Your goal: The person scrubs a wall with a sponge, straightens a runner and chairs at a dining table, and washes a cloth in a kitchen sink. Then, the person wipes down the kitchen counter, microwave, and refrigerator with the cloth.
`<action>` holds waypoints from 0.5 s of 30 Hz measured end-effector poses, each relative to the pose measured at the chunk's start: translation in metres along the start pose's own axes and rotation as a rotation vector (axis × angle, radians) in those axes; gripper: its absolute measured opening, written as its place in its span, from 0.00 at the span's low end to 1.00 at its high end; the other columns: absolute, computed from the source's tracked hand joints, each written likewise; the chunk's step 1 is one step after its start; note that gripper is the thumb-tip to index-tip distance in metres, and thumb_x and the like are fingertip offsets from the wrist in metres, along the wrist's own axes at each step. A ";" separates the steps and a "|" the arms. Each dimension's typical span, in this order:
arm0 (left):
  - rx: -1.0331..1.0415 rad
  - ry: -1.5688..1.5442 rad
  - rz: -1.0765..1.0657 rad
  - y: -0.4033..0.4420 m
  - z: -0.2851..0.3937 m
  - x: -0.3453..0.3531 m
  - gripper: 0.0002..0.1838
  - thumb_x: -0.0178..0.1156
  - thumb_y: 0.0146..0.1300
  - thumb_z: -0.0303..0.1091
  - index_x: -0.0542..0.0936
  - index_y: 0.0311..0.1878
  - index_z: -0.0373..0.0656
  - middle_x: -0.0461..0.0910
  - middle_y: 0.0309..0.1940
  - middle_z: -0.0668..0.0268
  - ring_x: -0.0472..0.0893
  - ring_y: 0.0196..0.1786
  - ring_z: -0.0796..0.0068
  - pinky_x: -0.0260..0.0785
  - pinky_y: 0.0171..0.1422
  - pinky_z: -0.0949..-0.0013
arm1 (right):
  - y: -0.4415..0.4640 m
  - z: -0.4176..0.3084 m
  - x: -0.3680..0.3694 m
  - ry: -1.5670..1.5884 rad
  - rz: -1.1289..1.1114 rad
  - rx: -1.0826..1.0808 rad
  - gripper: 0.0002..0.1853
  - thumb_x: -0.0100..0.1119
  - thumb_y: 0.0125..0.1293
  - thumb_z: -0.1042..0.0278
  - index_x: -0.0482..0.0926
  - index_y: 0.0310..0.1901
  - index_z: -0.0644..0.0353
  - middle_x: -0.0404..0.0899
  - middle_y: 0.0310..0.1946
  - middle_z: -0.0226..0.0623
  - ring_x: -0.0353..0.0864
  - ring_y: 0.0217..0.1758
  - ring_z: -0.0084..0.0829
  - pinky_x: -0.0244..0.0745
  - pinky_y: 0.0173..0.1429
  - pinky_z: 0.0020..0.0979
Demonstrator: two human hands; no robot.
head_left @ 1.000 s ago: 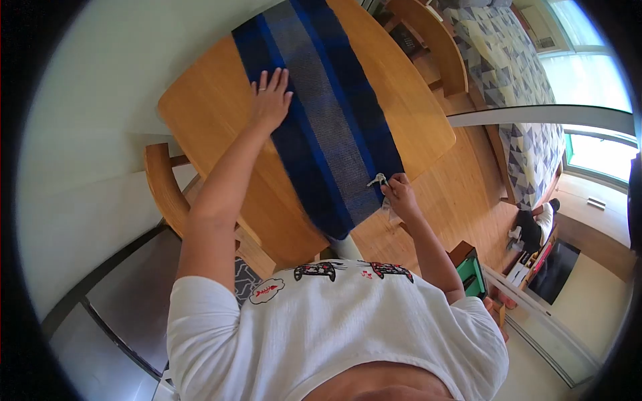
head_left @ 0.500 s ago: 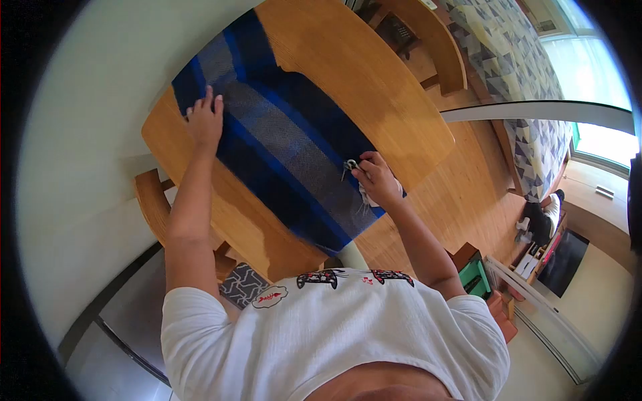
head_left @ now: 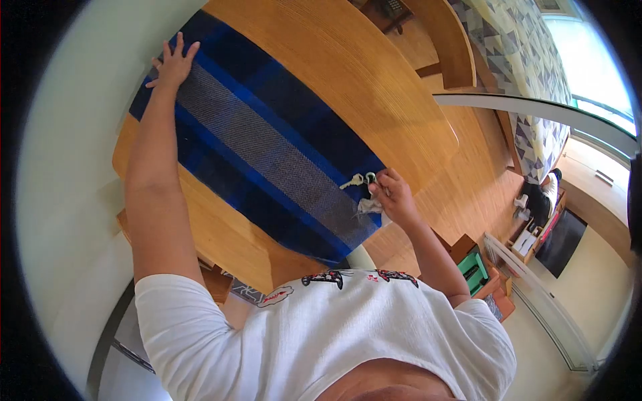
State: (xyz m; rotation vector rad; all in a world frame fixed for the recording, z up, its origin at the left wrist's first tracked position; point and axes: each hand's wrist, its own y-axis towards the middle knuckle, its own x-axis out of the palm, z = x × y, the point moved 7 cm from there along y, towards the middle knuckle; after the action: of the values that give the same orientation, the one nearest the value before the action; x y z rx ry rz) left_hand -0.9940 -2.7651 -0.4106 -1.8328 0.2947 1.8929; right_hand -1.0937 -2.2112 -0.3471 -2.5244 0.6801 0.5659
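- Striped blue-and-grey woven cloth (head_left: 244, 134) under the left hand (head_left: 172, 70) has lost its earlier fold.
- Left hand: fingers spread wide.
- Right hand (head_left: 394, 198): curled, pinching pale metal keys (head_left: 352, 181).

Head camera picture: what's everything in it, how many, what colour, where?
Table: one, light brown, middle
Striped cloth: one, blue and grey, on the table
Keys: at least one, pale, over the cloth's right end
Crumpled item: one, whitish, beside the keys
Chair: at least one, brown, upper right
Bedspread: one, grey-white, upper right
Window: at least one, bright, upper right
Wall: one, pale, left
Screen: one, black, far right
Container: one, green, lower right
Other person: one, dark and white clothes, far right
Shirt: one, white, bottom
Left hand: one, bare, on the cloth
Right hand: one, bare, holding the keys
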 end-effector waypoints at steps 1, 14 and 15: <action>-0.014 0.008 -0.018 0.004 -0.003 -0.002 0.42 0.32 0.53 0.78 0.43 0.70 0.75 0.36 0.73 0.68 0.37 0.72 0.41 0.30 0.57 0.17 | 0.004 0.000 -0.002 0.000 0.001 0.007 0.10 0.58 0.61 0.69 0.73 0.30 0.68 0.71 0.31 0.41 0.72 0.33 0.37 0.68 0.37 0.33; 0.394 -0.003 0.205 -0.272 0.041 -0.005 0.38 0.43 0.64 0.58 0.52 0.70 0.44 0.48 0.71 0.54 0.46 0.72 0.46 0.36 0.69 0.36 | -0.039 0.029 -0.009 -0.027 -0.052 -0.004 0.12 0.58 0.62 0.64 0.73 0.29 0.66 0.69 0.27 0.40 0.69 0.31 0.36 0.64 0.35 0.32; 0.425 -0.039 0.170 -0.305 0.049 -0.001 0.38 0.45 0.64 0.58 0.53 0.69 0.43 0.48 0.70 0.53 0.46 0.72 0.45 0.37 0.68 0.36 | -0.038 0.018 -0.014 -0.065 0.029 -0.059 0.13 0.59 0.61 0.62 0.73 0.28 0.64 0.69 0.25 0.40 0.69 0.29 0.36 0.64 0.33 0.33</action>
State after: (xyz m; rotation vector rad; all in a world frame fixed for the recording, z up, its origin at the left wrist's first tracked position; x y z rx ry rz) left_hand -0.8900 -2.4797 -0.3525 -1.5218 0.7947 1.8000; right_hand -1.0890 -2.1675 -0.3430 -2.5417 0.6871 0.6842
